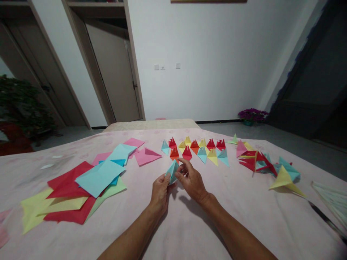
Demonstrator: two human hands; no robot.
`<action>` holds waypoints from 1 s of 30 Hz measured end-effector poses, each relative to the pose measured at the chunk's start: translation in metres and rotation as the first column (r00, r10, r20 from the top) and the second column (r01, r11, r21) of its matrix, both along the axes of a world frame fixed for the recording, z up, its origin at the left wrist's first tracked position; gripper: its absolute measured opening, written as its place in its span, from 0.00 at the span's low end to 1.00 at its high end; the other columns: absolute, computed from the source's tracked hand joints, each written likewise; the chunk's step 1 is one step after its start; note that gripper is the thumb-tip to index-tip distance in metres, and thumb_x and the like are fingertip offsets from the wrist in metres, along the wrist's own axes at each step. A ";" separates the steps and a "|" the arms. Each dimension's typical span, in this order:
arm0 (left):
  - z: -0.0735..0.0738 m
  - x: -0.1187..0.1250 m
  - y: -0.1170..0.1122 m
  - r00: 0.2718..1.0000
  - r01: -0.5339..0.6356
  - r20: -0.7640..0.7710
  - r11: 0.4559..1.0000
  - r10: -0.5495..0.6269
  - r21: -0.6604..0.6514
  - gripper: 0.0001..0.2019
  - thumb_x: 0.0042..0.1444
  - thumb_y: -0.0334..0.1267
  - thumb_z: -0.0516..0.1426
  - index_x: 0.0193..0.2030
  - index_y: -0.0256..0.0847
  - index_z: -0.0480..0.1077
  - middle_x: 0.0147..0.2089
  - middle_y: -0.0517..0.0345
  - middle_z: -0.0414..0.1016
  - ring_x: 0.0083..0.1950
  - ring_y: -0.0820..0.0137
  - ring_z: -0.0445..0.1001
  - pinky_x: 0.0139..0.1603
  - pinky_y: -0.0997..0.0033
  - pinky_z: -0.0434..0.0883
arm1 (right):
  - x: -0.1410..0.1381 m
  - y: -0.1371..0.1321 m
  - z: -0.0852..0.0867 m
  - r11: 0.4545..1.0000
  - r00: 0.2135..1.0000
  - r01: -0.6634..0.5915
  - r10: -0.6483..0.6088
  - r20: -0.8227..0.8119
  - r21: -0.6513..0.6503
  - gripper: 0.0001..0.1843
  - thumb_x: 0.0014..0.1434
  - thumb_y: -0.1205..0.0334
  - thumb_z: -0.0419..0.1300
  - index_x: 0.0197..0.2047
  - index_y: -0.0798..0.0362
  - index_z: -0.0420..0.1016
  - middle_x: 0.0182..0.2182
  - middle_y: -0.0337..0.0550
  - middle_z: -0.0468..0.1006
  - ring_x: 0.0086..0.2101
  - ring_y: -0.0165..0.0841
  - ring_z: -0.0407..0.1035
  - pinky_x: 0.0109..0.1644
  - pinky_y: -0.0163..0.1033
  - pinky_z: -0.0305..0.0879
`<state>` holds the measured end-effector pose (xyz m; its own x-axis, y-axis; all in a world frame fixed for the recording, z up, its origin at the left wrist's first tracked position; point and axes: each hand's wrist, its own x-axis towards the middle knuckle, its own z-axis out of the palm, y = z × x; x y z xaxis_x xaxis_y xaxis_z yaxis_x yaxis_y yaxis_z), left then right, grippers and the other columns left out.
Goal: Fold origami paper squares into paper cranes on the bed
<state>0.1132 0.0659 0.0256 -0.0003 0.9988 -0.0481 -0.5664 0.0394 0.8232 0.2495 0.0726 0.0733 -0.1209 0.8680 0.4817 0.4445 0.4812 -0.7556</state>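
A small light-blue folded paper piece [172,171] is held upright above the middle of the table. My left hand [160,191] is closed on its lower left side, thumb against the paper. On the other side, my right hand [192,180] has its thumb and bent fingers at the right edge of the piece, and the index finger reaches over its top. Whether the right fingertips pinch the paper firmly is hard to see. Just beyond the hands stand rows of small folded paper figures, among them a red one [187,153] and a yellow one [213,156].
Overlapping coloured paper sheets [100,177] lie at the left, with pink paper [147,156] nearer the middle. At the right are a heap of folded papers [257,160], a yellow folded piece [286,182], a dark slender object [322,213] and a pale pleated item [332,198].
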 end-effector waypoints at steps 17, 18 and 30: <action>0.001 0.001 -0.001 0.999 -0.040 -0.012 0.999 0.040 -0.008 0.21 0.47 0.48 0.68 0.41 0.33 0.79 0.40 0.48 0.79 0.38 0.69 0.75 0.41 0.72 0.72 | -0.002 0.005 0.004 0.991 0.995 0.065 -0.056 -0.081 0.116 0.15 0.53 0.71 0.57 0.44 0.51 0.73 0.43 0.42 0.69 0.30 0.27 0.68 0.32 0.34 0.66; 0.001 0.001 -0.001 0.999 -0.046 -0.012 0.999 0.046 -0.005 0.20 0.47 0.48 0.68 0.41 0.33 0.79 0.39 0.49 0.79 0.38 0.69 0.74 0.41 0.72 0.72 | -0.002 0.004 0.004 0.990 0.995 0.061 -0.050 -0.086 0.126 0.14 0.52 0.72 0.57 0.43 0.51 0.72 0.42 0.42 0.70 0.29 0.27 0.67 0.31 0.34 0.65; -0.002 -0.001 0.001 0.995 -0.090 -0.035 0.996 0.091 0.014 0.20 0.46 0.48 0.68 0.37 0.32 0.79 0.32 0.52 0.77 0.33 0.71 0.72 0.38 0.72 0.70 | 0.002 0.002 0.003 0.994 1.000 0.013 -0.013 0.000 0.112 0.17 0.51 0.74 0.57 0.45 0.50 0.69 0.35 0.37 0.74 0.26 0.27 0.67 0.30 0.32 0.63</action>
